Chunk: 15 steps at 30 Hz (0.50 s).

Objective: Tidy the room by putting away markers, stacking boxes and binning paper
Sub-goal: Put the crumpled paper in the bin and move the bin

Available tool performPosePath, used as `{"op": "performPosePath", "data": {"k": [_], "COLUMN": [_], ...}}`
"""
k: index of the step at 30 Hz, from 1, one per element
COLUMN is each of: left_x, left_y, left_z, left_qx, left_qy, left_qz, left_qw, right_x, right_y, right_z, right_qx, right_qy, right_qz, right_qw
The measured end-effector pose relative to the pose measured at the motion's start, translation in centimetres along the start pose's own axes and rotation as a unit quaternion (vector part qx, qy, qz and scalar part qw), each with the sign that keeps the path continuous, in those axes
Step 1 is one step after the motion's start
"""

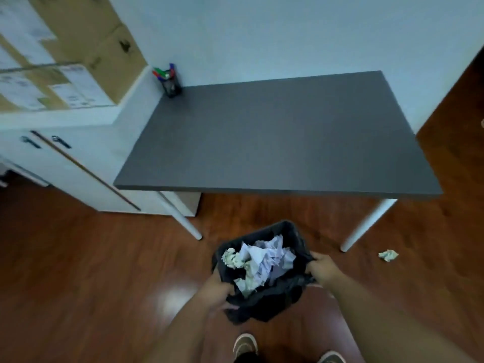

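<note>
I hold a black bin (285,230) lined with a dark bag above the wooden floor, in front of the table. My left hand (216,290) grips its near-left rim and my right hand (323,269) grips its right rim. Crumpled paper (258,260) fills the bin. One crumpled paper ball (388,255) lies on the floor to the right, by a table leg. Coloured markers (165,72) stand in a black mesh cup (172,87) at the table's far-left corner. Cardboard boxes (60,56) are stacked on the white cabinet at the left.
A dark grey table (275,137) with white legs stands against the wall ahead. A white cabinet (78,163) with dark handles adjoins its left side. My shoes (245,347) show at the bottom edge on the wooden floor.
</note>
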<state>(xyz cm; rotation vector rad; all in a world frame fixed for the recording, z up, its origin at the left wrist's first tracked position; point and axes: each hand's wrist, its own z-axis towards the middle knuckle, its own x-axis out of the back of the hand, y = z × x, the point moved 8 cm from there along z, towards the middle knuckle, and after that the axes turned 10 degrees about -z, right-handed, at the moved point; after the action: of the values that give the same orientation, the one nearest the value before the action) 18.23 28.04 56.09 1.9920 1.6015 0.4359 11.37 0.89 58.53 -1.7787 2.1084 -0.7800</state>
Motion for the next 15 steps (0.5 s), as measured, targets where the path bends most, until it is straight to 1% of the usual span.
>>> {"op": "performPosePath", "data": {"k": [1,5,7,9,12,15], "left_x": [0.1,5.4,6.0,5.7,2.2,-4.8], "left_y": [2.4,6.2,7.3,8.4,8.4,6.9], "left_z": [-2.5,-3.0,-2.3,-1.5,0.4,2.4], "left_qx": [0.002,-0.015,-0.023,-0.047,-0.068,-0.055], "left_qy": [-0.005,0.023,0.024,0.045,0.057,0.023], "left_qz": [0.026,0.019,0.008,0.016,0.043,0.093], "left_qw": [1.000,0.999,0.999,0.998,0.995,0.994], "right_x": [-1.6,-6.0,-6.7,-6.3,-3.0,3.3], "right_y": [-1.0,-3.3,-3.3,-2.7,-0.9,2.4], "right_z": [0.3,1.8,2.5,2.6,2.1,1.9], "right_qx": [0.006,0.023,0.021,0.010,-0.011,-0.035], "right_qy": [0.003,0.028,0.034,0.041,0.065,0.098], "right_qz": [-0.002,0.015,0.035,0.054,0.088,0.119], "right_qw": [1.000,0.999,0.999,0.998,0.994,0.987]}}
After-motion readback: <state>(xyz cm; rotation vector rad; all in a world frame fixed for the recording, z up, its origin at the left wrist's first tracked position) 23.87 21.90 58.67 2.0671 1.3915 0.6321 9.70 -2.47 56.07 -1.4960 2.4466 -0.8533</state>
